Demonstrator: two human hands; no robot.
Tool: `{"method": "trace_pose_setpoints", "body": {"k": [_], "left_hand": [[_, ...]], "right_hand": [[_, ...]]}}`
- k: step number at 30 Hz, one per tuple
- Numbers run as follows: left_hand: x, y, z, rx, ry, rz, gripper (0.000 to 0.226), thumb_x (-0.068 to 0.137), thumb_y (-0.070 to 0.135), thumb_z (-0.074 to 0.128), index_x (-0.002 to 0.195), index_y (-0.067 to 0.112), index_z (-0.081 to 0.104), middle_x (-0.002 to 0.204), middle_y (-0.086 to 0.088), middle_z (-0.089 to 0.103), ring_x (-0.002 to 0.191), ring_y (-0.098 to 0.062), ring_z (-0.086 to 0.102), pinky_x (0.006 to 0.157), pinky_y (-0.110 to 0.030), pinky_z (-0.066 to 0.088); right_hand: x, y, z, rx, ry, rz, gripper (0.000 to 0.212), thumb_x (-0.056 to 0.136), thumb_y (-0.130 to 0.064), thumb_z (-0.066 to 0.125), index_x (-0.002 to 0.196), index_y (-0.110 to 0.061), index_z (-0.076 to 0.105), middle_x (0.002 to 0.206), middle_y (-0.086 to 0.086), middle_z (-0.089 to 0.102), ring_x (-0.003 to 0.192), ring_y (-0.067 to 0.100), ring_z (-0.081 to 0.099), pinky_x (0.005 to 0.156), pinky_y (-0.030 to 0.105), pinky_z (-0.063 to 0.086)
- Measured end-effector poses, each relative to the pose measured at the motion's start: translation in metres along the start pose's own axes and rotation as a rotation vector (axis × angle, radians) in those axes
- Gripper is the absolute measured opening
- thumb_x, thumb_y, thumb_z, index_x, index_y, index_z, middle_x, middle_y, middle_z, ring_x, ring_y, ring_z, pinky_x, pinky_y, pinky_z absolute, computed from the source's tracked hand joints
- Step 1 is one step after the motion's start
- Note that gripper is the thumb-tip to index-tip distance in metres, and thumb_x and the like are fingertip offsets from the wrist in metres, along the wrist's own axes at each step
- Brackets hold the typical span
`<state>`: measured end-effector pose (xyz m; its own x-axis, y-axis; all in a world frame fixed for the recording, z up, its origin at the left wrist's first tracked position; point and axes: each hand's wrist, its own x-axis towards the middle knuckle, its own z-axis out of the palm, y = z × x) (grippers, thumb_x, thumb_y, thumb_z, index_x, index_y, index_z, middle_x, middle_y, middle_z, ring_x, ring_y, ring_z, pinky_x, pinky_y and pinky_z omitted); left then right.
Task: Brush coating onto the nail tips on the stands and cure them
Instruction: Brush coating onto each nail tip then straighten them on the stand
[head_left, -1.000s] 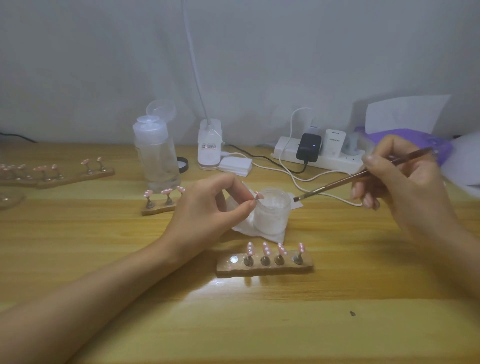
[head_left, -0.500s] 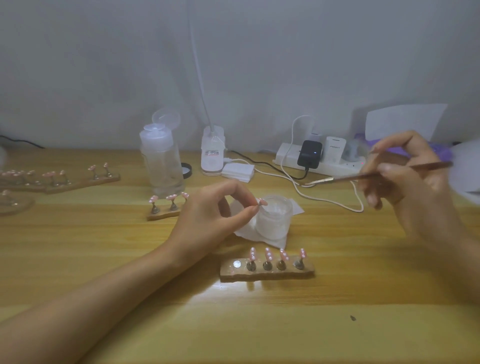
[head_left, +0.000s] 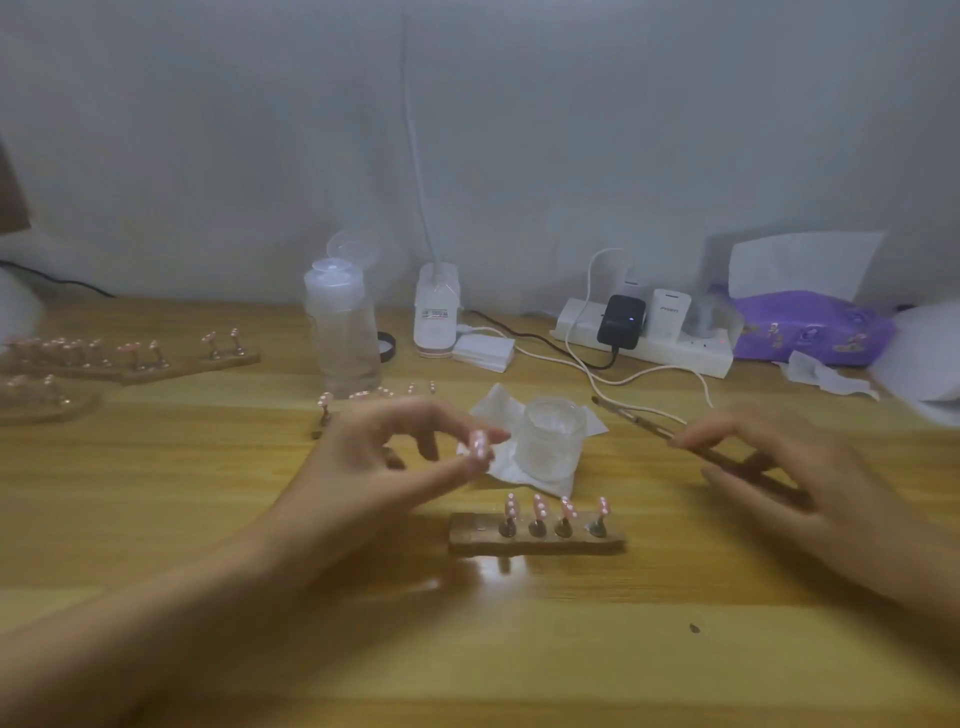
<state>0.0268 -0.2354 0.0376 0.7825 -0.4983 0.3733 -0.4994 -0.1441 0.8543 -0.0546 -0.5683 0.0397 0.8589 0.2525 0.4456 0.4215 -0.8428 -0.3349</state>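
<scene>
A wooden table is shown from above, blurred by motion. The left hand and right hand are held over it. A long wooden stand is placed near the front, fitted with four upright glossy pink nail tips. Behind it, a frosted jar is set on white tissue. A thin brown brush is gripped by the right hand. One pink nail tip is pinched in the left thumb and forefinger, just left of the jar.

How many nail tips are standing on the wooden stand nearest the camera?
4, in a row on the near stand: first tip, second tip, third tip, fourth tip, left to right. The stand's left end is bare. The left hand pinches a fifth tip.
</scene>
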Motion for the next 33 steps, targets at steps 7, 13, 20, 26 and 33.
{"method": "trace_pose_setpoints", "body": {"k": [7, 13, 20, 26, 33], "left_hand": [[-0.014, -0.014, 0.002, 0.107, -0.075, -0.056, 0.011, 0.074, 0.03, 0.088, 0.08, 0.032, 0.078, 0.106, 0.015, 0.069, 0.1, -0.005, 0.064, 0.08, -0.018, 0.051], [-0.013, -0.015, 0.007, 0.164, -0.083, -0.061, 0.012, 0.072, 0.041, 0.079, 0.081, 0.033, 0.077, 0.1, 0.018, 0.069, 0.093, -0.006, 0.062, 0.073, -0.022, 0.048], [-0.012, -0.015, 0.005, 0.224, -0.129, -0.057, 0.015, 0.075, 0.029, 0.083, 0.086, 0.033, 0.074, 0.098, 0.019, 0.069, 0.097, -0.011, 0.059, 0.08, -0.032, 0.047], [-0.014, -0.013, -0.007, 0.271, -0.287, -0.051, 0.038, 0.073, 0.022, 0.088, 0.103, 0.032, 0.066, 0.106, 0.023, 0.063, 0.089, -0.001, 0.056, 0.074, -0.01, 0.042], [-0.019, -0.018, -0.001, 0.396, -0.174, 0.082, 0.022, 0.075, 0.038, 0.08, 0.091, 0.039, 0.066, 0.087, 0.014, 0.058, 0.079, -0.007, 0.053, 0.065, -0.01, 0.038]], "right_hand": [[-0.009, -0.003, 0.01, -0.209, -0.114, -0.133, 0.028, 0.098, -0.036, 0.043, 0.123, -0.034, 0.057, 0.126, -0.025, 0.054, 0.118, 0.005, 0.05, 0.102, 0.019, 0.034], [-0.008, -0.007, 0.017, -0.21, -0.216, -0.093, 0.032, 0.097, -0.04, 0.043, 0.125, -0.034, 0.058, 0.129, -0.025, 0.052, 0.121, 0.003, 0.047, 0.097, 0.028, 0.04], [-0.001, -0.021, 0.011, -0.159, -0.149, -0.023, 0.038, 0.095, -0.057, 0.039, 0.123, -0.039, 0.058, 0.126, -0.024, 0.055, 0.116, 0.007, 0.051, 0.096, 0.025, 0.035], [0.012, -0.039, 0.023, -0.09, -0.162, 0.028, 0.045, 0.072, -0.073, 0.054, 0.111, -0.053, 0.06, 0.113, -0.03, 0.053, 0.112, -0.001, 0.042, 0.092, 0.031, 0.035], [0.02, -0.049, 0.038, -0.021, -0.114, 0.029, 0.019, 0.073, -0.041, 0.084, 0.084, -0.038, 0.069, 0.091, -0.024, 0.063, 0.092, -0.001, 0.049, 0.081, 0.03, 0.035]]}}
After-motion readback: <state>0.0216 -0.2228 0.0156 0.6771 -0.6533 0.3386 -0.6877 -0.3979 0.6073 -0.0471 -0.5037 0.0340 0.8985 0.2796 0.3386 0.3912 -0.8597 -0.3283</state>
